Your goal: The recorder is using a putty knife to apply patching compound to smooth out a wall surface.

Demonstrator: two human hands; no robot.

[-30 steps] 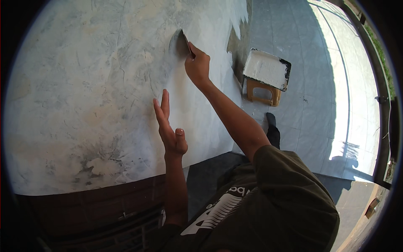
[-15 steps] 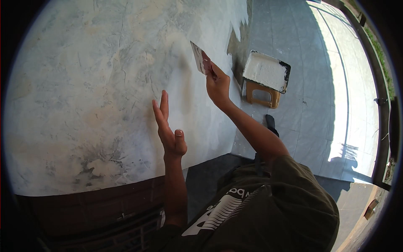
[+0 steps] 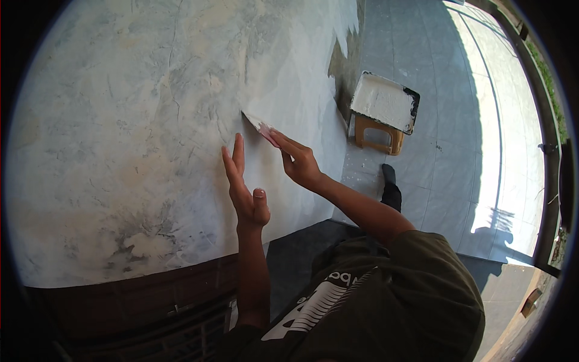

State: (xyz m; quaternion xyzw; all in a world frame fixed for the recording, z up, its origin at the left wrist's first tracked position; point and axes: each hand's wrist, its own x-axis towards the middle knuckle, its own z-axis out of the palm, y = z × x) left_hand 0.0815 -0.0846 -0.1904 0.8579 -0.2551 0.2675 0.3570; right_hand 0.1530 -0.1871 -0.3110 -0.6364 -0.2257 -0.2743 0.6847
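My right hand (image 3: 300, 163) grips a putty knife (image 3: 263, 130) by its reddish handle end. The thin blade meets the wall (image 3: 151, 120), its far corner pointing up and left. White and grey filler coats this wall in patchy smears. Just left of the blade, my left hand (image 3: 244, 193) is held up close to the wall, fingers stretched and thumb apart, with nothing in it. Whether its fingertips touch the surface I cannot tell.
A black-rimmed tray (image 3: 416, 105) of white filler rests on a small tan stool (image 3: 395, 143) to the right. Grey floor tiles (image 3: 437, 175) carry white specks near the wall. Sunlight falls farther right, beside a dark railing (image 3: 549, 181). Dark brown panelling (image 3: 139, 301) lies at lower left.
My right hand has swung the putty knife left and down, from off the wall to against it. My left hand has hardly moved. More of my foot and leg shows beside the stool.
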